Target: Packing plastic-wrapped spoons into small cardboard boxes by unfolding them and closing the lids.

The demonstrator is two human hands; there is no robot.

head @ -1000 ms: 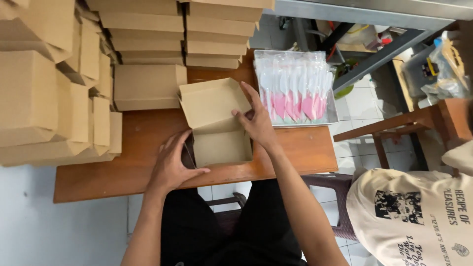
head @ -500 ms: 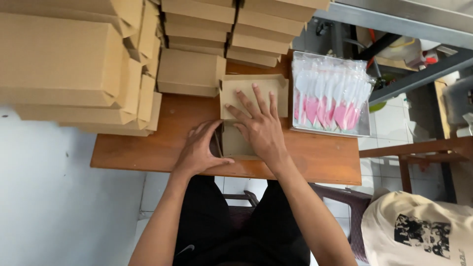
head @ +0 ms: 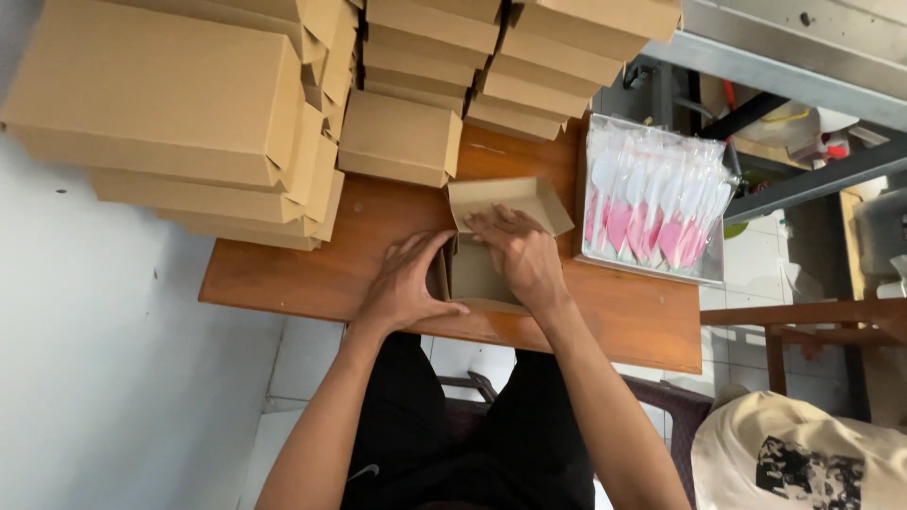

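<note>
Cardboard box sitting open-flapped on wooden table, between both hands. Left hand pressing flat against its left wall, fingers together, thumb along near edge. Right hand lying spread over its top, fingertips at the flap. Stacked boxes rising beyond left hand; packet of pink-and-white spoons lying just right of right hand.

The small box is plain brown cardboard, dull and smooth. The table under it is shiny reddish wood. Beside the box, the spoons are shiny plastic in clear, crinkly wrap. Behind it, stacked boxes are dull cardboard too.
</note>
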